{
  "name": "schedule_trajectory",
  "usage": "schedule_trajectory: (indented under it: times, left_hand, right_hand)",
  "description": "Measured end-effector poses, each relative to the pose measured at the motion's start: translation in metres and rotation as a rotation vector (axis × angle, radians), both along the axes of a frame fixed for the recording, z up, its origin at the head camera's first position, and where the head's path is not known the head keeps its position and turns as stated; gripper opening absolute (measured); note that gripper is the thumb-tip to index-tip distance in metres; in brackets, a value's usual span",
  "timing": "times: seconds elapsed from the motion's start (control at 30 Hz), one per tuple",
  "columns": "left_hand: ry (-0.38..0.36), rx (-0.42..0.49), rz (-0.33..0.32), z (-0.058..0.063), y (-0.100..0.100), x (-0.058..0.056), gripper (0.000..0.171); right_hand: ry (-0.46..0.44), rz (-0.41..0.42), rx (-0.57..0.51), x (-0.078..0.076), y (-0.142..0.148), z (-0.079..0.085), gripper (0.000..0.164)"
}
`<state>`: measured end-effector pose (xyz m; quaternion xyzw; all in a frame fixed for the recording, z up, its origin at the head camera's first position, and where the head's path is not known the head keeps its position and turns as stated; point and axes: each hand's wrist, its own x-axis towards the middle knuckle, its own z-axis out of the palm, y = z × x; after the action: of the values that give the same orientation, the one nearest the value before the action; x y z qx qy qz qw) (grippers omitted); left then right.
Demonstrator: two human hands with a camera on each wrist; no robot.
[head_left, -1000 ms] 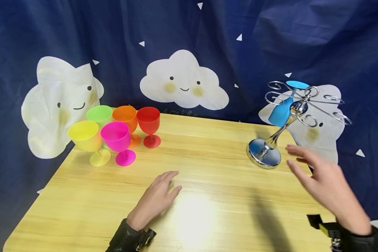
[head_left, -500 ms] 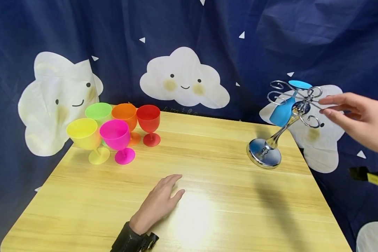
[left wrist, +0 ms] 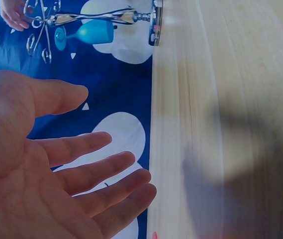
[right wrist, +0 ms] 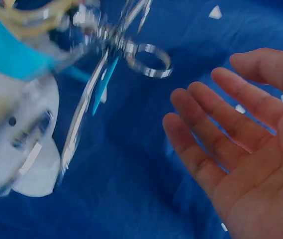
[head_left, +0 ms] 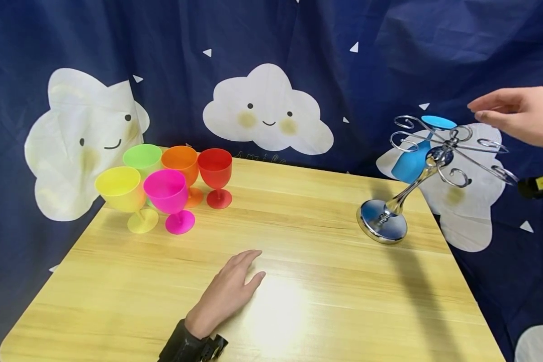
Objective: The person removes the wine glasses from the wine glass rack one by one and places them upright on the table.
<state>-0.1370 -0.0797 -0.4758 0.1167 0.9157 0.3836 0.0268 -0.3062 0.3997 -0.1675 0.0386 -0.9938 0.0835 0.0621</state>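
A chrome goblet rack (head_left: 412, 187) with curled wire arms stands at the right back of the table. From one arm on its far side a blue goblet (head_left: 409, 164) hangs upside down. My right hand (head_left: 527, 114) is in the air to the right of the arms, apart from them, holding nothing; the right wrist view shows its fingers spread beside a blurred wire loop (right wrist: 151, 60). At the front middle, my left hand (head_left: 226, 291) hovers low over or rests on the table, I cannot tell which. Its fingers extend loosely around nothing in the left wrist view.
Upright goblets group at the back left: yellow (head_left: 119, 187), green (head_left: 141, 157), magenta (head_left: 166, 191), orange (head_left: 180, 165) and red (head_left: 215, 168). The wooden table (head_left: 298, 241) ends near the rack's right side. A dark blue curtain (head_left: 172, 40) with printed clouds hangs behind.
My right hand rose from beside the rack's base to its arms, fingertips at one arm half a second ago, then moved up and right, away from it. The left hand barely shifted.
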Motion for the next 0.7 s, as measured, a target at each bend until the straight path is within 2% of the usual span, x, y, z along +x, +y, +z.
schedule_trajectory:
  times: [0.17,0.3,0.53,0.63,0.7]
  left_hand:
    - [-0.003,0.011,0.009,0.002,-0.001,0.0,0.051]
    - [-0.003,0.012,0.016,0.002,-0.003,0.0,0.051]
    - [-0.008,0.03,0.009,0.002,-0.005,-0.001,0.051]
    - [-0.01,0.04,0.002,0.002,-0.005,-0.001,0.05]
    - [-0.013,0.043,-0.004,0.002,-0.004,-0.001,0.05]
  right_hand:
    - [-0.052,-0.048,0.109,-0.031,0.005,0.016,0.044]
    - [-0.109,-0.029,0.225,-0.052,0.012,0.021,0.043]
    - [-0.265,0.035,0.354,-0.073,0.025,0.013,0.045]
    - [-0.356,0.069,0.389,-0.08,0.025,0.007,0.052]
    - [-0.402,0.092,0.391,-0.083,0.025,0.003,0.051]
